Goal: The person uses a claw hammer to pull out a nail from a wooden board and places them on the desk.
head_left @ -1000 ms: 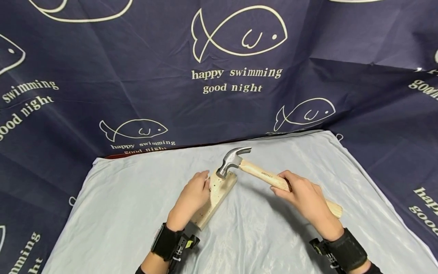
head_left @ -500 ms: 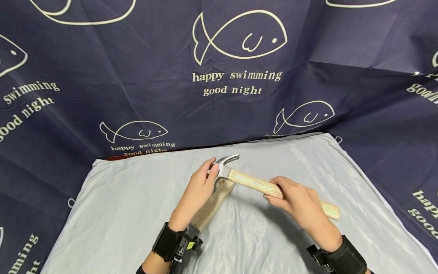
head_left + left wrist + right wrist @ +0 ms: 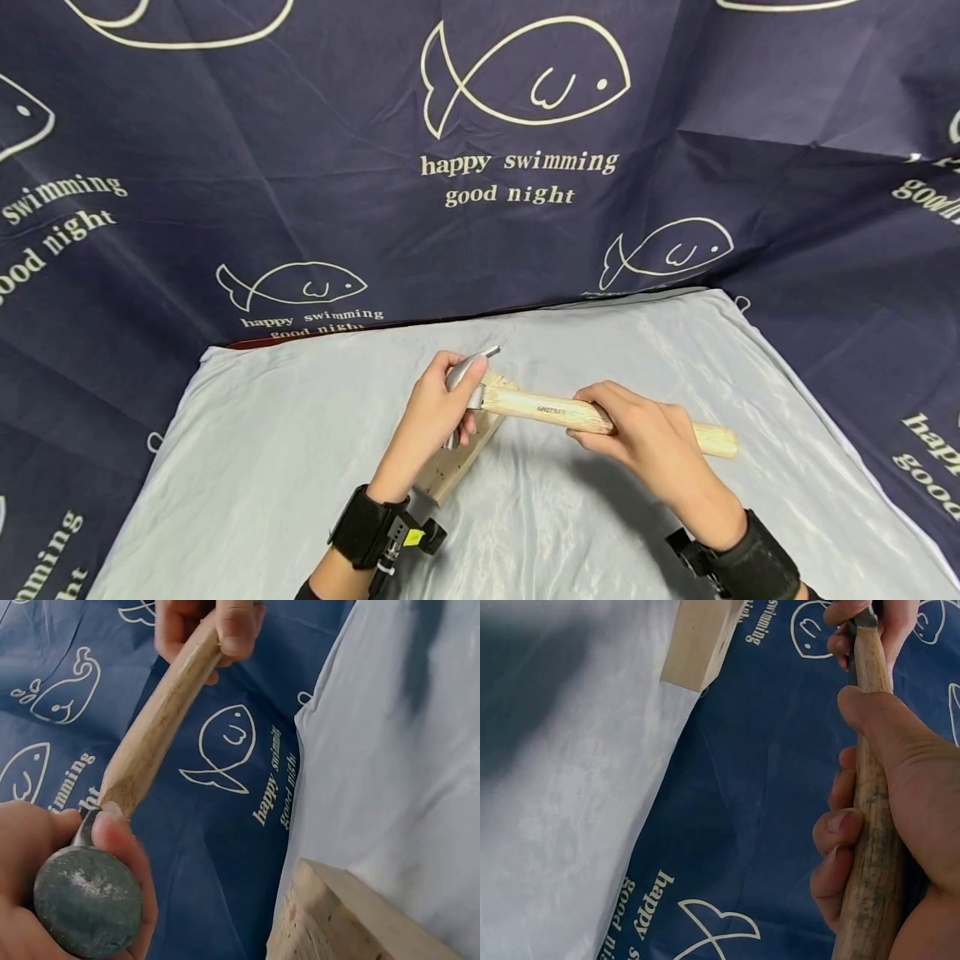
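Note:
A claw hammer with a pale wooden handle (image 3: pixel 540 408) is held between both hands above the table. My left hand (image 3: pixel 435 404) grips its metal head, fingers and thumb wrapped about it; in the left wrist view the round striking face (image 3: pixel 88 901) shows between thumb and palm. The right hand (image 3: pixel 648 437) holds the handle partway along, and the handle's butt sticks out past it. In the right wrist view those fingers (image 3: pixel 836 832) curl round the wood. Beneath the hammer a wooden block (image 3: pixel 457 471) with small dark holes lies slantwise, partly hidden by the left hand.
A pale, shiny cloth (image 3: pixel 277 467) covers the table. Behind it hangs a dark blue curtain (image 3: pixel 322 175) printed with white fish and lettering. Each wrist wears a black strap (image 3: pixel 363 529) with a small camera.
The hammer has come left, and its head has turned into my left hand, which has left the block and closed round the metal. My right hand has kept its hold on the handle.

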Tool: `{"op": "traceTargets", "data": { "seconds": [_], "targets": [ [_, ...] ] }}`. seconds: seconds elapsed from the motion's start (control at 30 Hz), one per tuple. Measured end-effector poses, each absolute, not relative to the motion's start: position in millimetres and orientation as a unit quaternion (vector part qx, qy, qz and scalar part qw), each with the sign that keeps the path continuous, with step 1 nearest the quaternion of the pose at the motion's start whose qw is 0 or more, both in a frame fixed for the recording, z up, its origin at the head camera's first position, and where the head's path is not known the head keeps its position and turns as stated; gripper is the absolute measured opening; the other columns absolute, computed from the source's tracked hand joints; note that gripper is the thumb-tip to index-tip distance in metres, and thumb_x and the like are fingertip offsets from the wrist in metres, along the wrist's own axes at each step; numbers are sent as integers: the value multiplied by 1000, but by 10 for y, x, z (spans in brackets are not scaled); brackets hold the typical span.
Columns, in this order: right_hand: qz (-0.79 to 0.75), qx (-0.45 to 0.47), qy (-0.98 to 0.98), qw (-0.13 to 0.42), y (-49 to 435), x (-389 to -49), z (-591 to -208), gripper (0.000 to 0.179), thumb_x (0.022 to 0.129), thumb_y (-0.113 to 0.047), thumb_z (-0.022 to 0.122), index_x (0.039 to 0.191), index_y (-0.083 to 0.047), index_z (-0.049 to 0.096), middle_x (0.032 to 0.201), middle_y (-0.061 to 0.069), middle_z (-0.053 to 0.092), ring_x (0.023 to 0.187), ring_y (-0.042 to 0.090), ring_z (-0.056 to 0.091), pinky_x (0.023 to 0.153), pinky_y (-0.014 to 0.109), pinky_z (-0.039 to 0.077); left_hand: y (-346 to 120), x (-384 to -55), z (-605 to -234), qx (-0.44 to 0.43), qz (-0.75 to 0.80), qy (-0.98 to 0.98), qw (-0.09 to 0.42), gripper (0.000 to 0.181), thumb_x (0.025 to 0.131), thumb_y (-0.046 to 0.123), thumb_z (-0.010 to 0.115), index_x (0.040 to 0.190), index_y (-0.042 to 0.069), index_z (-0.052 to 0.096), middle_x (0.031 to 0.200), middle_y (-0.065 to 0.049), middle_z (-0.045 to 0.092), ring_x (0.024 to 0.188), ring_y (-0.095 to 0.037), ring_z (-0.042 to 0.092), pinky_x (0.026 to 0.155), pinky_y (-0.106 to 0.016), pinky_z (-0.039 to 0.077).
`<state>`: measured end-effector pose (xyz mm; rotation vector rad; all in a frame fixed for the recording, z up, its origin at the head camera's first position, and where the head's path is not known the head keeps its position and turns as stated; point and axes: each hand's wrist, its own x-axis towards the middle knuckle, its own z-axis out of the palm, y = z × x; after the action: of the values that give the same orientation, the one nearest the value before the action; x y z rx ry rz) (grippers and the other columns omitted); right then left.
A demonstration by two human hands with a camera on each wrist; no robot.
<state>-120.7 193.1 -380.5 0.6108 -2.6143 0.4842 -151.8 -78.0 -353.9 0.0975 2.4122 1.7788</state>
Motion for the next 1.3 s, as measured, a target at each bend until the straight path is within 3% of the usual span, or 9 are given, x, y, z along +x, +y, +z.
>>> {"op": "traceTargets", "data": {
  "seconds": [0.1, 0.37, 0.57, 0.8, 0.9, 1.0, 1.13, 1.3],
  "targets": [
    [172, 231, -935, 209, 1927, -1211, -3794, 31, 78, -61, 64, 104, -45, 56, 80, -33, 46, 60, -10, 43, 46, 16, 34, -780, -1494, -3519, 25, 590, 804, 71, 36, 94, 47, 52, 109, 14, 48, 52, -12, 56, 33, -18, 51, 37, -39, 47],
    [162, 250, -925, 236, 1928, -1251, -3751, 40, 76, -61, 66, 110, -40, 61, 88, -32, 51, 65, -9, 42, 48, 15, 35, -758, -1456, -3512, 15, 607, 792, 59, 38, 95, 46, 49, 111, 11, 46, 52, -15, 54, 33, -18, 49, 37, -40, 46],
    [147, 269, -920, 245, 1915, -1268, -3708, 47, 78, -59, 65, 119, -35, 61, 108, -27, 55, 85, -4, 47, 66, 23, 41, -772, -1469, -3535, 14, 630, 775, 53, 37, 96, 44, 49, 111, 10, 46, 52, -13, 51, 33, -19, 48, 37, -40, 46],
    [223, 325, -865, 311, 1872, -1276, -3655, 38, 78, -32, 75, 114, -23, 66, 111, -5, 61, 103, 18, 53, 92, 32, 37, -824, -1513, -3590, 19, 646, 762, 30, 38, 96, 43, 48, 114, 9, 44, 51, -13, 51, 32, -19, 47, 35, -41, 45],
    [285, 371, -810, 353, 1848, -1288, -3628, 26, 79, -17, 75, 105, -16, 70, 103, 1, 64, 99, 23, 55, 93, 31, 38, -870, -1574, -3684, 4, 655, 755, 17, 43, 94, 48, 49, 115, 11, 43, 50, -11, 50, 32, -19, 46, 36, -42, 45],
    [334, 409, -768, 363, 1847, -1296, -3649, 18, 81, -9, 72, 98, -12, 70, 93, 0, 65, 90, 19, 57, 88, 25, 42, -913, -1629, -3775, -9, 667, 745, 5, 49, 91, 55, 50, 114, 12, 42, 51, -9, 49, 33, -19, 46, 36, -43, 45],
    [358, 385, -789, 317, 1867, -1301, -3785, 17, 82, -8, 71, 94, -20, 69, 85, -11, 64, 80, 8, 56, 76, 17, 43, -941, -1641, -3812, -13, 675, 738, -11, 53, 88, 59, 51, 113, 13, 42, 52, -9, 47, 35, -19, 46, 37, -45, 45],
    [404, 199, -880, 151, 1909, -1358, -3974, 9, 88, -36, 66, 97, -38, 67, 91, -23, 64, 85, -1, 59, 72, 16, 46, -925, -1606, -3796, -18, 678, 734, -22, 51, 89, 58, 51, 112, 13, 42, 52, -7, 45, 35, -18, 44, 37, -46, 45]
  ]
}}
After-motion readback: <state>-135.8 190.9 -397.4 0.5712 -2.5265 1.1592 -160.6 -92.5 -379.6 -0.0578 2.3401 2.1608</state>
